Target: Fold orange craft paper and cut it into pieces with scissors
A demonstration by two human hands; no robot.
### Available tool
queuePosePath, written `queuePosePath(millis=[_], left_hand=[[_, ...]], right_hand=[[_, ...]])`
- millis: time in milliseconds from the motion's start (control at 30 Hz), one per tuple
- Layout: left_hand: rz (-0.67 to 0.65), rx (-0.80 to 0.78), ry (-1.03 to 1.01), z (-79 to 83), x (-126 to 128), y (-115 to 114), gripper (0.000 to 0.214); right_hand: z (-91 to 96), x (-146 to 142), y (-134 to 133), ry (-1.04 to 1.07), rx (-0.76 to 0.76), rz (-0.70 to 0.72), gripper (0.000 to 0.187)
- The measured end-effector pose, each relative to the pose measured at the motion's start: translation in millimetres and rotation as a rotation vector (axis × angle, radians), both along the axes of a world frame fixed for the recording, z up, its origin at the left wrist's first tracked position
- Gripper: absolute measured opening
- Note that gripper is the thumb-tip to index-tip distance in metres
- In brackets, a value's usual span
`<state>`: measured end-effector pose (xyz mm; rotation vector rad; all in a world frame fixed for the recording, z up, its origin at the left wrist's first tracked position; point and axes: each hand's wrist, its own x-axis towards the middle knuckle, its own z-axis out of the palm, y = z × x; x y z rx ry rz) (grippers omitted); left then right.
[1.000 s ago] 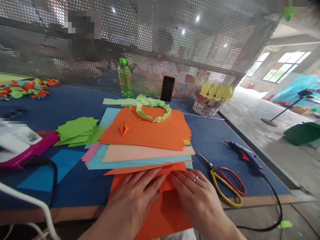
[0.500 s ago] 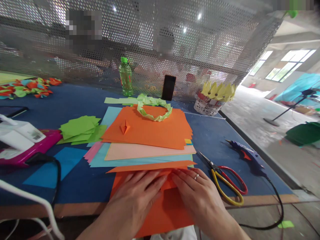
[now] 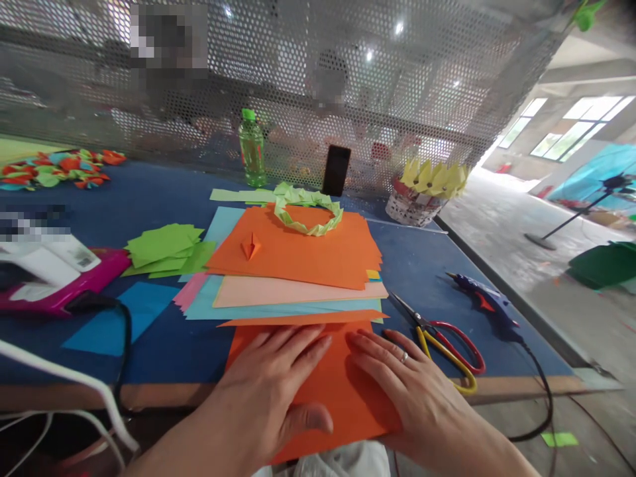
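Near the table's front edge lies an orange sheet of paper, its near end hanging past the edge toward my lap. My left hand rests flat on its left part, fingers stretched and thumb held out. On the right side of the sheet, my right hand, with a ring, presses down with extended fingers. A narrow orange paper flap runs along the far end, beyond my fingertips. Scissors with one red and one yellow handle lie to the right of my right hand.
Beyond are an orange paper stack, a folded orange piece and a pale green paper ring. Green squares and a power strip lie left; a glue gun right. Behind stand a bottle, phone and basket.
My hands have moved apart on the orange sheet, the fingertips no longer close together at its middle. My left thumb now sticks out. The view has shifted slightly.
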<state>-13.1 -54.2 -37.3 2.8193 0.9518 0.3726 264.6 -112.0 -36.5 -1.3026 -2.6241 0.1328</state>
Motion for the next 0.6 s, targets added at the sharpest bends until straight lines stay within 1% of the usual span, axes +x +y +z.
queuePosePath(millis=[33,133,233,400,500,600], left_hand=[[0.003,0.003,0.003,-0.5,0,0,0.070],[0.010,-0.014,0.007,-0.7,-1,-1,0.071],[0.008,-0.061,-0.006,2.5,-2,0,0.072],[-0.010,-0.186,0.050,15.7,-6,6,0.069],[-0.024,-0.217,0.059,23.9,-7,12,0.060],[-0.037,-0.214,0.007,27.1,-8,17,0.048]], right_hand=[[-0.3,2,-1,0.002,0.021,0.009,0.059],[2.9,4,-2,0.066,0.119,0.052,0.056],[7.1,3,1,0.161,0.176,0.081,0.047],[6.9,-1,4,0.278,0.146,0.072,0.028],[6.5,-4,7,0.383,0.131,0.037,0.024],[7.3,-10,10,0.482,0.108,-0.018,0.017]])
